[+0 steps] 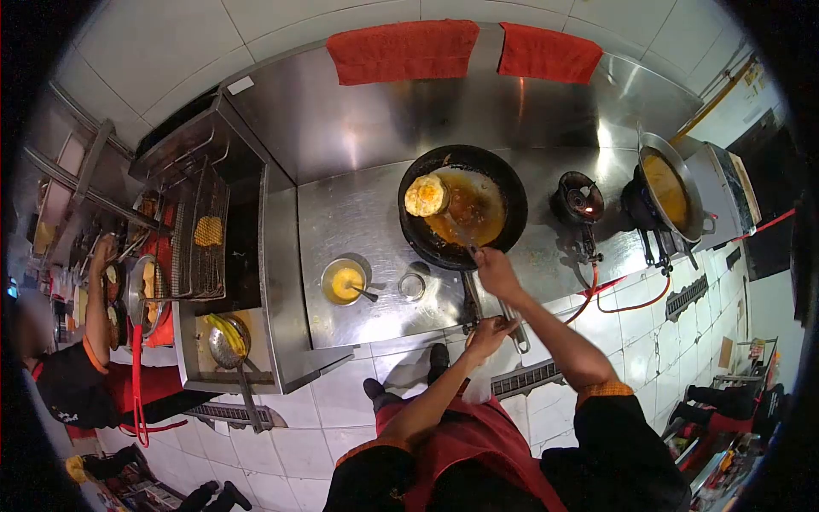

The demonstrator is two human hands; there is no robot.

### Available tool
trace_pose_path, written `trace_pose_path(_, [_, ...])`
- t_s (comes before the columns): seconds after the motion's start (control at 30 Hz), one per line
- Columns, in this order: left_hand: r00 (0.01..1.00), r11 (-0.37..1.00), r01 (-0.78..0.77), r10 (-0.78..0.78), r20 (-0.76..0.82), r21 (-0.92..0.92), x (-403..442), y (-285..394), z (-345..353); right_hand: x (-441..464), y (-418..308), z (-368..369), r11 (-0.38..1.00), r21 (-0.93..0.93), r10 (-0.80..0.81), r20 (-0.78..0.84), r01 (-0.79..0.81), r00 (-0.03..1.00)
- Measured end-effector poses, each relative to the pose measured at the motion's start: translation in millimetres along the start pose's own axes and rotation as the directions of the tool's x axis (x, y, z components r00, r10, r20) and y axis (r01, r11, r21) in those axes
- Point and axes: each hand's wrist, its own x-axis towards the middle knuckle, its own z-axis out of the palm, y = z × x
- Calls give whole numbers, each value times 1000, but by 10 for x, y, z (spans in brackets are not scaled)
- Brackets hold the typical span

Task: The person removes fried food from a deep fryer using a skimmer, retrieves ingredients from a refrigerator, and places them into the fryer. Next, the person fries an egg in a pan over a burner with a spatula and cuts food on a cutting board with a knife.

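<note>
The red apron lies nearest, below both forearms. A fried egg sits at the head of a long-handled utensil inside the black pan, the right hand wrapped around its shaft. The left hand is near the pan's handle; its grip cannot be told. On the steel surface, a bowl of yellow liquid stands left.
</note>
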Motion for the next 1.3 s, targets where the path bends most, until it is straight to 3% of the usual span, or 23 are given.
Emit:
trace_pose_path(0.1, [965,976,-216,215,-151,15,-89,-104,40,-147,-265,250,989,-132,53,-106,-67,993])
trace_pose_path(0.17, [963,976,-184,204,-178,119,-47,-379,70,-201,-509,235,973,-135,177,-93,-189,980])
trace_pose_path(0.27, [997,967,72,-63,-45,243,166,-762,42,-260,-311,500,985,-161,24,-204,-58,979])
trace_pose_path(0.33, [978,949,179,-200,57,260,1,-131,-46,-257,-404,511,995,-21,93,-226,-100,970])
trace_pose_path(0.4, [991,954,-23,60,-117,298,-134,-171,-101,-211,-333,516,991,65,128,-205,-117,970])
trace_pose_path(0.43, [997,999,7,-4,-74,40,-169,-201,-193,-191,-296,494,986,106,147,-189,-129,971])
trace_pose_path(0.47, [997,974,60,-69,-31,-217,-202,-238,-285,-137,-248,449,916,208,353,-11,-343,936])
trace_pose_path(0.5, [958,972,187,-212,-194,-139,-101,-525,-383,-96,-170,421,928,193,325,5,-319,946])
trace_pose_path(0.53, [929,978,66,-133,-344,-200,-126,-503,-451,-86,-79,402,938,177,300,21,-299,954])
trace_pose_path(0.57, [831,957,-65,208,-516,281,-61,-725,-542,-82,-25,397,948,158,275,34,-277,961])
trace_pose_path(0.6, [860,817,244,67,-506,522,-3,-650,-664,-61,-233,242,975,84,206,-19,-204,978])
trace_pose_path(0.63, [795,805,436,-135,-592,402,0,-443,-672,-38,-343,136,978,59,203,-20,-202,979])
trace_pose_path(0.73, [843,884,240,14,-537,400,277,-1167,-639,-35,-429,146,992,-16,126,-47,-127,991])
trace_pose_path(0.8, [936,887,227,-85,-341,401,289,-1256,-610,-99,-524,172,989,-17,147,-35,-147,989])
trace_pose_path(0.83, [921,896,204,-40,-388,393,257,-1205,-597,-115,-581,223,988,-19,155,-22,-156,988])
trace_pose_path(0.87, [898,904,191,-5,-439,381,181,-1117,-581,-151,-383,289,997,-61,-59,-58,55,997])
trace_pose_path(0.9, [869,910,189,20,-495,368,80,-1025,-583,-163,-544,288,975,16,224,3,-224,975])
trace_pose_path(0.97, [809,920,208,29,-587,333,106,-1171,-535,-163,-697,285,906,179,370,102,-383,923])
trace_pose_path(1.07, [946,931,193,-91,-312,311,-22,-1002,-793,-188,-659,315,905,200,358,118,-375,926])
trace_pose_path(1.1, [888,868,113,130,-441,483,-64,-1054,-752,-177,-656,320,913,175,353,113,-369,929])
trace_pose_path(1.17, [849,971,155,-35,-528,184,42,-1297,-683,-172,-631,325,882,227,398,112,-414,910])
trace_pose_path(1.2, [877,951,278,-194,-439,137,18,-1162,-764,-170,-626,322,872,242,409,121,-426,905])
trace_pose_path(1.3, [841,953,230,-93,-532,196,-73,-1068,-753,-184,-739,345,914,195,335,130,-355,933])
